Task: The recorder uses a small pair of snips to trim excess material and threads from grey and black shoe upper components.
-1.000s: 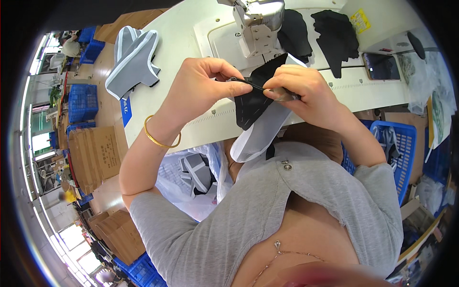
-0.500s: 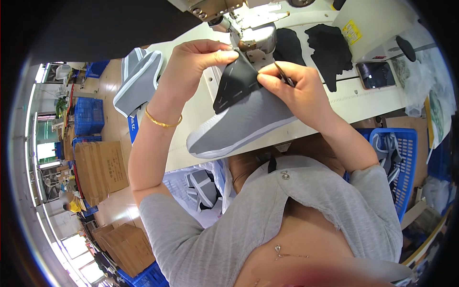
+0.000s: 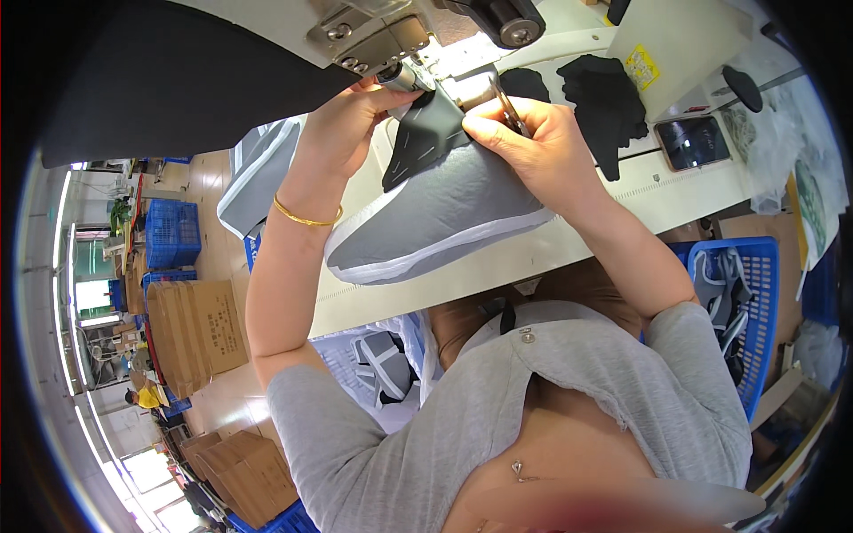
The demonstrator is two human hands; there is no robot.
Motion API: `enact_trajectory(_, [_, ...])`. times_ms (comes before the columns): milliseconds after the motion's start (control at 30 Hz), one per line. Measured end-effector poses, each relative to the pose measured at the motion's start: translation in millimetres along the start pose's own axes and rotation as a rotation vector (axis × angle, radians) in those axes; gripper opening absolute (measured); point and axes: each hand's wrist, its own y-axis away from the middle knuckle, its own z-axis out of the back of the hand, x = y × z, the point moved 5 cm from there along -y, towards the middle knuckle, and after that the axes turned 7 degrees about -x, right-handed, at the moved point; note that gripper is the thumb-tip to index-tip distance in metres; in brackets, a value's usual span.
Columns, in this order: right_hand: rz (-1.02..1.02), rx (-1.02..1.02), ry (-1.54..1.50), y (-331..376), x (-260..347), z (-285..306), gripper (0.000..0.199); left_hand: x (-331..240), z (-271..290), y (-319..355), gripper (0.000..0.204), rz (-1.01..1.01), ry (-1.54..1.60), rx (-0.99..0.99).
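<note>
Reading the directions as on a clock, with twelve at the top of the view. Gripping at eleven o'clock, with closed thumb and fingers of the left hand (image 3: 342, 126), the upper corner of a black fabric piece (image 3: 425, 135) marked with short white dashes. Cannot tell the exact place of some left fingertips, partly hidden under the metal head of the sewing machine (image 3: 378, 43) at twelve. Pinching between one and two o'clock, with the right hand (image 3: 540, 147), the right edge of the same black fabric piece, next to its border with a grey piece (image 3: 444, 213). Holding in this right hand also a slim dark tool (image 3: 511, 111), tilted toward eleven. Placed at twelve: the black fabric piece, overlapping the upper side of the white-rimmed grey piece, itself stretching toward eight above the white table (image 3: 657, 191). Seen at ten: grey pieces with white edging (image 3: 258, 178). Between one and two, farther out: loose black pieces (image 3: 609, 102). At two: a phone (image 3: 693, 142). At three: a blue basket (image 3: 760, 311). At seven: more grey-and-white pieces (image 3: 386, 362), below the table.
</note>
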Motion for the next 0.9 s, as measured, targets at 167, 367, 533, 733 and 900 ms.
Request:
enact_trajectory(167, [0.008, -0.022, -0.009, 1, -2, -3, 0.02, -1, -1, 2, 0.021, -0.084, -0.151, -0.056])
enact_trajectory(367, [0.038, -0.034, -0.002, -1, -3, -6, 0.023, -23, -2, 16, 0.024, -0.387, -1.046, 0.043])
enact_trajectory(533, [0.061, -0.043, 0.013, 3, -3, -6, 0.024, -19, -27, 97, 0.032, -0.946, -1.136, -0.179])
enact_trajectory(733, [-0.022, -0.023, -0.058, 14, -5, -5, 0.02, 19, -50, 114, 0.043, -0.99, -1.002, -0.082])
enact_trajectory(900, [-0.045, -0.031, -0.045, 20, 1, 0, 0.018, 25, -50, 114, 0.043, -1.006, -1.017, -0.115])
